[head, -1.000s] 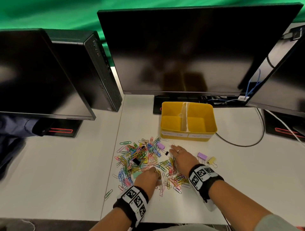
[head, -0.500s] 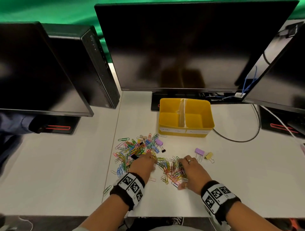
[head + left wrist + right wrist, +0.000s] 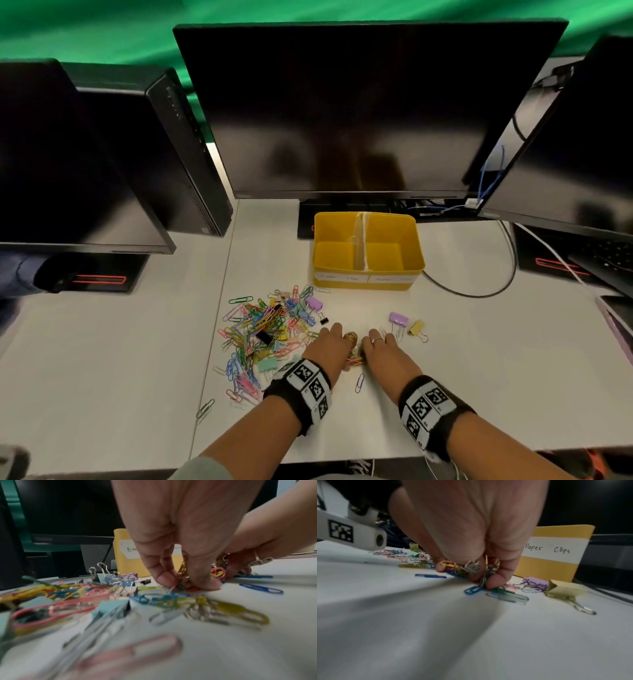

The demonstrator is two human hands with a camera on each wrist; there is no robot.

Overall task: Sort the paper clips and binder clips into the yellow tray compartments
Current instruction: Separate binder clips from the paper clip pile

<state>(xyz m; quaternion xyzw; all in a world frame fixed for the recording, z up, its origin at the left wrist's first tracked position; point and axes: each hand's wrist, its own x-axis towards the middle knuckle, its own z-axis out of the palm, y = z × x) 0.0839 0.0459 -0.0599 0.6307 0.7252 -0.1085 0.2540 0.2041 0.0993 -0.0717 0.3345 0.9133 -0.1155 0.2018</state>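
White desk point(image 3: 479, 342), tray point(image 3: 368, 286) empty; left hand point(image 3: 329, 349) and right hand point(image 3: 387, 353) both pinching paper clips point(image 3: 453, 568); best gather tight, lift together, drop right compartment

A yellow tray point(image 3: 368, 274) stands upright at the far centre of the desk, split by a divider into two compartments — the left labelled for binder clips, the right "Paper Clips". Near it to the left sprawls a multicoloured heap of paper clips point(image 3: 260, 332), binder clips mixed in. To the right lie a purple binder clip point(image 3: 398, 318) and a yellow binder clip point(image 3: 416, 328) — just beside each other.
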